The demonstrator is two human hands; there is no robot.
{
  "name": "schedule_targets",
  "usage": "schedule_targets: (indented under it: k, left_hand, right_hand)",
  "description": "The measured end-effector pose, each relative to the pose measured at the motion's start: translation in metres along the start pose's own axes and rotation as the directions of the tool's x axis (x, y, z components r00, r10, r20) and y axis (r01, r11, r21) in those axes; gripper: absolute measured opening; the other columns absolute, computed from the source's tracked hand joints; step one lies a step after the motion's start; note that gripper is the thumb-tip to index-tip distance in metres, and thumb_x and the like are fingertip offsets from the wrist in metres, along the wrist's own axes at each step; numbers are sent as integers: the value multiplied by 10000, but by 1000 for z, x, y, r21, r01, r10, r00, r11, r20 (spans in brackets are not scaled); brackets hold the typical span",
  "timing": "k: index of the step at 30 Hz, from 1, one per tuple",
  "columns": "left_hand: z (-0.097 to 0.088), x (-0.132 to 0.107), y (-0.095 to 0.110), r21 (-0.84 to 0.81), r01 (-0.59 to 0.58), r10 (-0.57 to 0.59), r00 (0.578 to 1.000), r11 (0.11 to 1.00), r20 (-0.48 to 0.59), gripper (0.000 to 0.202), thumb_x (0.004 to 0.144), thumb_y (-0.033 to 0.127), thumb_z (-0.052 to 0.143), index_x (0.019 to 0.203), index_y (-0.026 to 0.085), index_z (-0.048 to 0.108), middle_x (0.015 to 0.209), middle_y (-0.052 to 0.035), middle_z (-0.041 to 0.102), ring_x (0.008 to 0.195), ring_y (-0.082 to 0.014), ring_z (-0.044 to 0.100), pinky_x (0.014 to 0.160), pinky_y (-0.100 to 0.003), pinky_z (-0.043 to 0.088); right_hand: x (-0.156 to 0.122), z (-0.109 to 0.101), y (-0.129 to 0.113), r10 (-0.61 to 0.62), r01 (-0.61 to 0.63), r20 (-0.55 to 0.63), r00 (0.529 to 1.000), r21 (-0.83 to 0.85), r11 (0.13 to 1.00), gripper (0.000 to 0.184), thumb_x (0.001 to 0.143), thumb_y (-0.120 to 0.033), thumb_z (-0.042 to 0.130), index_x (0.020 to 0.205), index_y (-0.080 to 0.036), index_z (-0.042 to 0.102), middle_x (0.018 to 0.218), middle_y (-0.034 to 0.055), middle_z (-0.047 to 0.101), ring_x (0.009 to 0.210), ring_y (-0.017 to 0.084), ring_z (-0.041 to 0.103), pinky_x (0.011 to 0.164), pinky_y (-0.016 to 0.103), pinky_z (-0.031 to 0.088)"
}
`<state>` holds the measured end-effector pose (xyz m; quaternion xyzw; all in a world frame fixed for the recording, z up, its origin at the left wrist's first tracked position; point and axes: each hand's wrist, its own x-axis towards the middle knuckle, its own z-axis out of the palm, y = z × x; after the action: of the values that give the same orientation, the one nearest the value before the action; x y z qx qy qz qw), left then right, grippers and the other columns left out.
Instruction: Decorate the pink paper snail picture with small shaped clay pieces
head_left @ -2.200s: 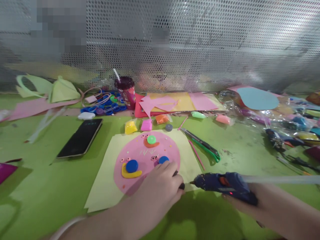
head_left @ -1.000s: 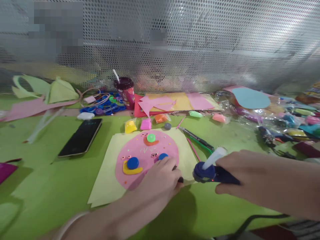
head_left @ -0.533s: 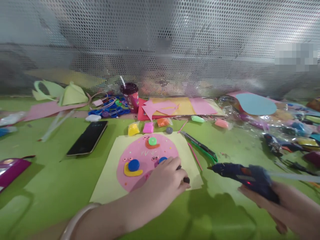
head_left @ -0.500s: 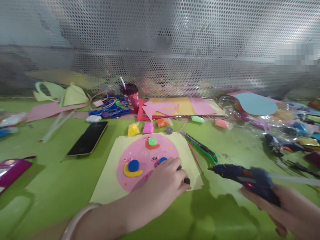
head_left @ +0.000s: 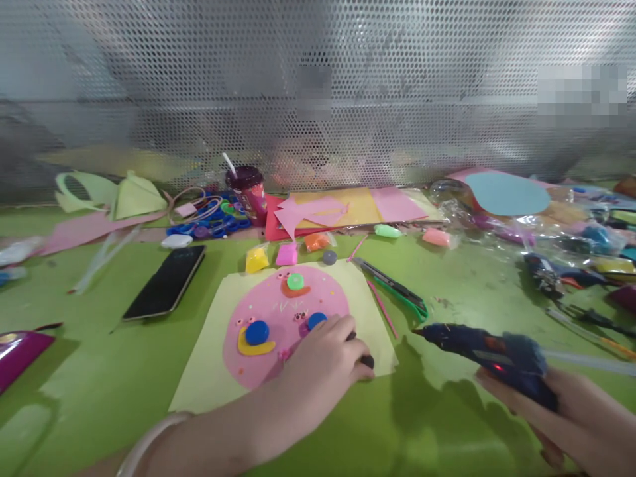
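My left hand lies palm down over the right part of a pink paper circle on a cream sheet. Its fingers are curled, and dark patches show at the fingertips; I cannot tell what they are. Blue bottle caps sit on the circle, one atop a yellow clay crescent. A green cap rests above an orange crescent, with small eye shapes around. At the right, my right hand is closed round the handle of a dark blue hot glue gun. Its nozzle points left, apart from the sheet.
A box cutter and green-handled scissors lie right of the sheet. To its left are a phone and a purple object. Clay packets, a lidded cup, coloured papers and plastic bags line the back.
The view has shifted slightly, so most things appear a little further left. Both hands keep nearly the same pose, the glue gun still held at the right.
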<state>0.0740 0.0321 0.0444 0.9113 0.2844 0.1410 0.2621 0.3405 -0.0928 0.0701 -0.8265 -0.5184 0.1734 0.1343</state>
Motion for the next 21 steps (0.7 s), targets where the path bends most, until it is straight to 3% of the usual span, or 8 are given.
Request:
schedule_targets:
  k: [3, 6, 11, 13, 17, 19, 21]
  left_hand:
    - [0, -2, -1, -20, 5, -5, 1000, 1000, 7, 102, 862, 300, 693, 865, 199, 699, 871, -15, 518, 869, -180, 521, 731, -290, 419]
    - [-4, -5, 0, -27, 7, -8, 1000, 1000, -10, 101, 887, 299, 663, 903, 203, 688, 870, -8, 494, 859, -173, 514, 729, -296, 404]
    - [-7, -6, 3, -21, -22, 22, 999, 1000, -28, 129, 930, 285, 596, 910, 209, 699, 851, -13, 482, 853, -180, 502, 726, -308, 378]
    - [-5, -5, 3, -27, -30, 29, 999, 999, -30, 130, 926, 262, 602, 876, 203, 706, 835, -12, 488, 835, -174, 505, 708, -298, 376]
    - [1, -1, -1, -54, -46, 44, 998, 997, -50, 124, 913, 248, 620, 842, 203, 711, 803, -3, 483, 790, -155, 507, 677, -273, 382]
    - [2, 0, -4, -68, -56, 52, 997, 996, -60, 102, 897, 253, 644, 837, 206, 711, 793, 1, 477, 791, -155, 512, 688, -266, 394]
    - [0, 0, -5, -79, -55, 49, 996, 995, -76, 74, 902, 240, 639, 892, 214, 708, 816, 2, 484, 799, -152, 522, 712, -269, 410]
  right_hand:
    - [1, -2, 3, 87, -125, 230, 969, 157, 980, 440, 737, -651, 500, 610, -254, 639, 459, 21, 561, 407, 260, 618, 383, 314, 496]
    - [0, -5, 6, 78, -138, 276, 958, 207, 969, 453, 771, -651, 500, 777, -247, 706, 579, 29, 627, 518, 276, 654, 491, 327, 542]
    - [-3, -6, 2, 39, -114, 278, 960, 262, 958, 466, 783, -634, 504, 870, -234, 728, 695, 42, 682, 577, 273, 671, 516, 317, 550]
    - [-3, -5, -4, 45, -125, 272, 961, 287, 950, 431, 749, -621, 548, 865, -244, 722, 629, 27, 650, 525, 250, 643, 485, 309, 533]
    - [-3, 0, -12, 195, -256, 220, 956, 299, 919, 571, 562, -756, 576, 750, -230, 694, 368, -28, 369, 338, 180, 427, 302, 271, 322]
    - [-4, 0, -13, 258, -317, 210, 943, 337, 886, 662, 492, -832, 557, 678, -208, 678, 355, -23, 350, 326, 153, 365, 298, 260, 255]
    - [-7, -1, -17, 272, -330, 194, 943, 414, 849, 686, 488, -869, 563, 598, -197, 648, 366, 7, 418, 334, 142, 376, 325, 261, 278]
